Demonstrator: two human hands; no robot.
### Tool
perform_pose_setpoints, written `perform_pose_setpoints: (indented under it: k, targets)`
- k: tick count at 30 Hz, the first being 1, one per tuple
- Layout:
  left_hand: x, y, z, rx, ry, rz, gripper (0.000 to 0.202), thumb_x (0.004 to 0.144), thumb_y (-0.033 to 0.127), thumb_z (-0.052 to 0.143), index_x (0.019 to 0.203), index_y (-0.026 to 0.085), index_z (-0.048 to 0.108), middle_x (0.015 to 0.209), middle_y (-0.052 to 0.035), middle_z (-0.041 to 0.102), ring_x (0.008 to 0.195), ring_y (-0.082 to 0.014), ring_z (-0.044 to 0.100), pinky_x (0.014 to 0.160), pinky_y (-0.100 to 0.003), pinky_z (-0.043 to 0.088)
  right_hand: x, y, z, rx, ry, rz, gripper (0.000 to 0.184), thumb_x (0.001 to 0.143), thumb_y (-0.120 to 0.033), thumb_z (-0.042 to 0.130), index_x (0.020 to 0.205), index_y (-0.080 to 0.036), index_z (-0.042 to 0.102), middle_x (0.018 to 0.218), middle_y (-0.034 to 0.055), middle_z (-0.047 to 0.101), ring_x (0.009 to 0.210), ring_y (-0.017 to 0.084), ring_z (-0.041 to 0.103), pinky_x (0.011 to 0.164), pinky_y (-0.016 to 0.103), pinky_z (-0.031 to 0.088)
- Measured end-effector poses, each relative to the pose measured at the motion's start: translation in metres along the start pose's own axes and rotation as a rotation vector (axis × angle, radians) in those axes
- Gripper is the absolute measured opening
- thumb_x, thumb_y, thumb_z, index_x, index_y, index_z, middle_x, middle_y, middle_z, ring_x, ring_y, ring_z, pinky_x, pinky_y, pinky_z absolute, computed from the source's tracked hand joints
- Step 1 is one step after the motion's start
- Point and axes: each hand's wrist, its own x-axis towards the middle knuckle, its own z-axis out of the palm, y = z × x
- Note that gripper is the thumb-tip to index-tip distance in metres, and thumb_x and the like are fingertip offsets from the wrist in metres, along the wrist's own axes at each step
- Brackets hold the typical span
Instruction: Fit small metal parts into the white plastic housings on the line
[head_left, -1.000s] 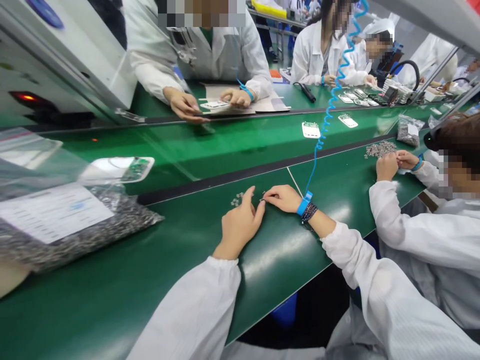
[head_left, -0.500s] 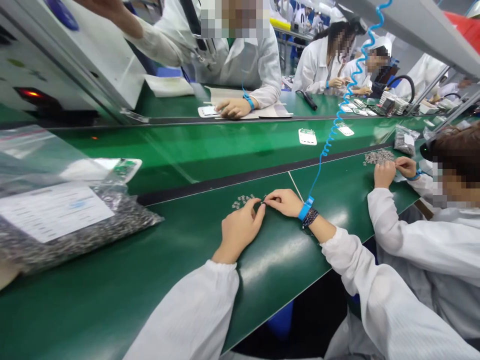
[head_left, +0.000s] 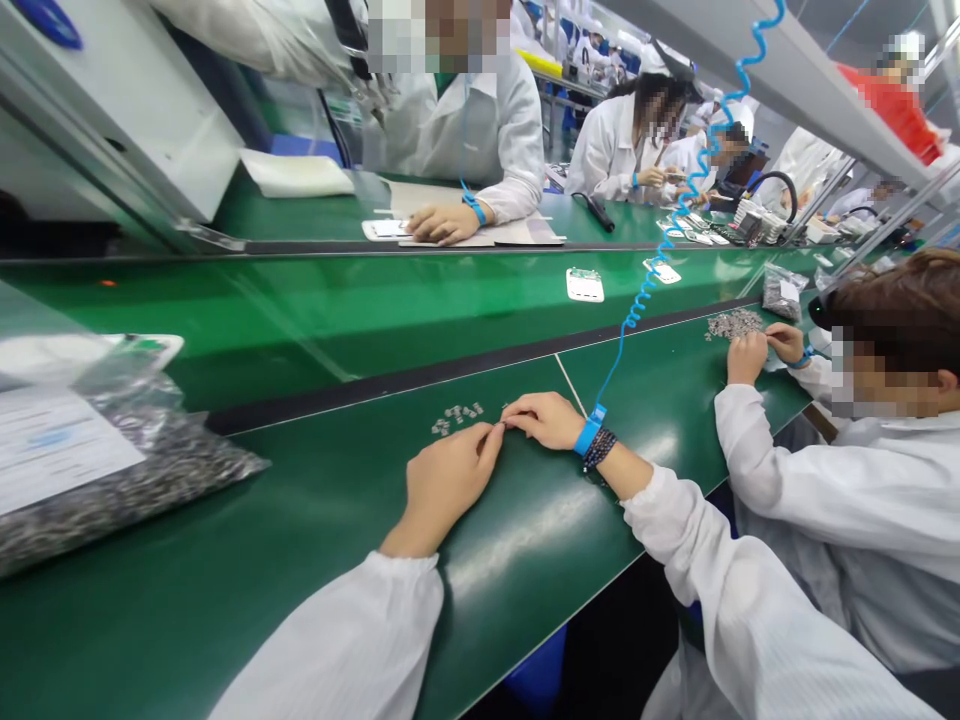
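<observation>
My left hand [head_left: 448, 478] is closed in a pinch above the green worktop [head_left: 337, 560]. Its fingertips meet those of my right hand [head_left: 546, 420], which pinches from the other side. Whatever lies between the fingertips is too small to make out. Just beyond my left hand lies a loose group of small silvery metal pieces [head_left: 456, 415]. A blue wrist strap [head_left: 590, 430] circles my right wrist, and a coiled blue cord [head_left: 640, 295] rises from it. Beside the strap sits a dark beaded bracelet [head_left: 600, 450].
At left lies a clear plastic bag [head_left: 172, 480] full of small metal parts, with a paper label. White panels with circuit boards [head_left: 585, 285] rest on the green conveyor [head_left: 420, 300]. To the right a co-worker [head_left: 825, 480] handles a pile of small parts [head_left: 733, 323]; another person [head_left: 487, 140] sits opposite.
The whole view has shifted, so my hands and the bag appear farther left. Both hands keep their fingertips together. The opposite person's raised hand has gone out of view.
</observation>
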Motion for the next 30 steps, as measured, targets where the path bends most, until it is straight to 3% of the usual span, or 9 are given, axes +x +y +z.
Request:
perform_pose_setpoints:
  k: [11,19,30]
  targets:
    - [-0.0031,0.0037,-0.0023,0.007,-0.007,0.041,0.045,0.101,0.049,0.030,0.095,0.025,0.068,0.094,-0.0036,0.075,0.087,-0.0258,0.069,0.061,-0.029,0.031,-0.0007,-0.0075,-0.0014,-0.135,0.000,-0.008,0.016,0.098,-0.020,0.060,0.099,-0.021,0.076,0.102,0.0007,0.075,0.091,0.013,0.064,0.079,0.023,0.042]
    - [0.0001,0.0005,-0.0013,-0.003,-0.025,0.026,0.048,0.101,0.049,0.028,0.095,0.025,0.068,0.093,-0.0044,0.075,0.089,-0.0271,0.069,0.063,-0.030,0.032,-0.0027,-0.0078,0.0046,-0.197,0.046,-0.079,0.014,0.095,-0.018,0.062,0.097,-0.018,0.077,0.093,0.0014,0.073,0.075,0.011,0.058,0.072,0.022,0.040]
    - [-0.0012,0.0003,-0.0037,-0.011,-0.025,0.032,0.047,0.101,0.047,0.027,0.105,0.025,0.068,0.094,-0.0049,0.076,0.090,-0.0264,0.070,0.065,-0.030,0.037,-0.0013,-0.0016,0.0055,-0.090,0.096,-0.077,0.015,0.096,-0.021,0.064,0.100,-0.016,0.078,0.093,0.0028,0.073,0.071,0.009,0.057,0.072,0.021,0.041]
